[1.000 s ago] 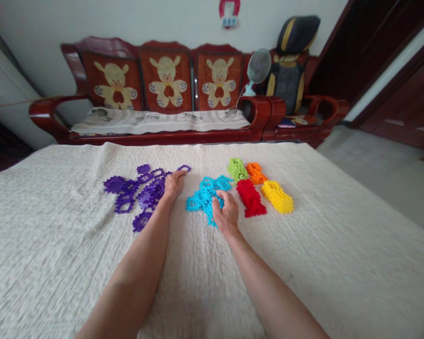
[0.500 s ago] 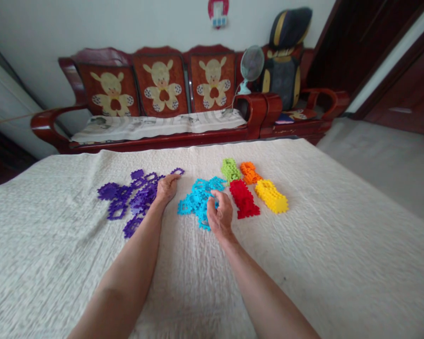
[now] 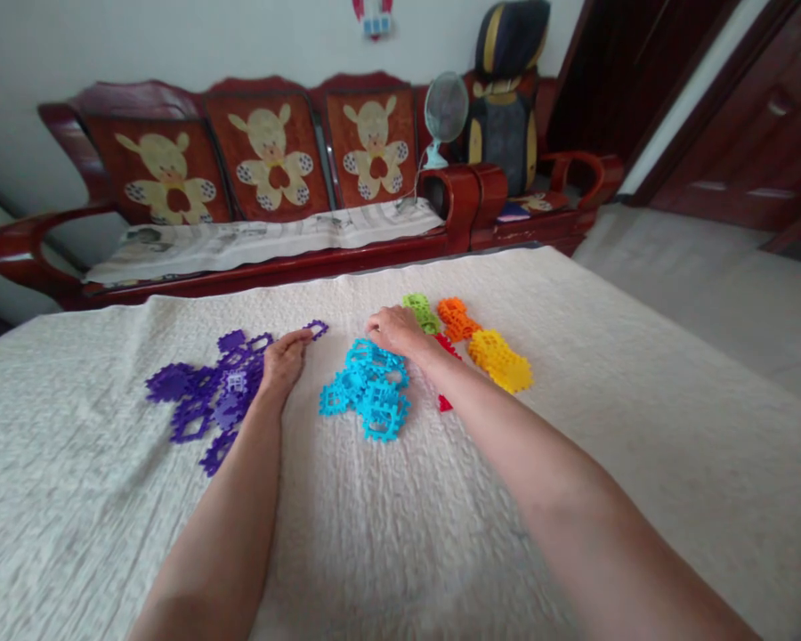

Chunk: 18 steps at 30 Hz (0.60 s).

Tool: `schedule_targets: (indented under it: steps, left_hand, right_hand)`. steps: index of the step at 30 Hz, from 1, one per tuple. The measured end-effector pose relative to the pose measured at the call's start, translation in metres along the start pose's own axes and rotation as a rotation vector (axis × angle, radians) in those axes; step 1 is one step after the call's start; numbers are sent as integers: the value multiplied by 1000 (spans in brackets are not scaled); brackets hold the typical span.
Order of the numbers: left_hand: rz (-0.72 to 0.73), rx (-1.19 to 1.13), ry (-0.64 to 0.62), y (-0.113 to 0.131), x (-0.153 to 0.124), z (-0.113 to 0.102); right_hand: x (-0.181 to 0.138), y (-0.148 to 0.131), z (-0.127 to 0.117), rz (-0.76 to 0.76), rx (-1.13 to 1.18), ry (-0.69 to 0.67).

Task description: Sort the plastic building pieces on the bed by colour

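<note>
My left hand (image 3: 282,358) lies palm down at the right edge of a loose spread of purple interlocking plastic pieces (image 3: 206,392), fingers stretched toward a single purple piece (image 3: 317,329). My right hand (image 3: 392,328) sits at the far edge of the blue pile (image 3: 367,392), its fingers curled down onto a blue piece. My right forearm covers most of the red pile (image 3: 444,402). Green (image 3: 419,310), orange (image 3: 457,318) and yellow (image 3: 500,361) stacks lie just right of that hand.
Everything rests on a cream quilted cloth (image 3: 387,534) over a wide surface. Behind it stands a dark red wooden bench (image 3: 460,191) with bear-print cushions, a small fan (image 3: 444,111) and a dark bag. Floor and a wooden door are on the right.
My right hand has moved from the near side of the blue pile to its far edge, so the forearm now hides the red pile. The view has shifted right. My left hand stayed put.
</note>
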<state>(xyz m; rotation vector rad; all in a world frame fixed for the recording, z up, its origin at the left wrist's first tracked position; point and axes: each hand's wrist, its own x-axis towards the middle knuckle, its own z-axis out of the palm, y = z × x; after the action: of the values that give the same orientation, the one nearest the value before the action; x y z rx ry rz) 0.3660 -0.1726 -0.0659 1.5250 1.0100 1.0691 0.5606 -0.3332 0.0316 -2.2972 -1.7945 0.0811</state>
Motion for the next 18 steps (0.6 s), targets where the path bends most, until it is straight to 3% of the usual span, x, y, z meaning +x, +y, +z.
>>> schedule_targets:
  steps: [8, 18]
  left_hand:
    - [-7, -81, 20, -1, 1, -1]
    - [45, 77, 12, -5, -1, -2]
  right_hand:
    - [23, -16, 1, 15, -4, -208]
    - [24, -15, 6, -43, 3, -238]
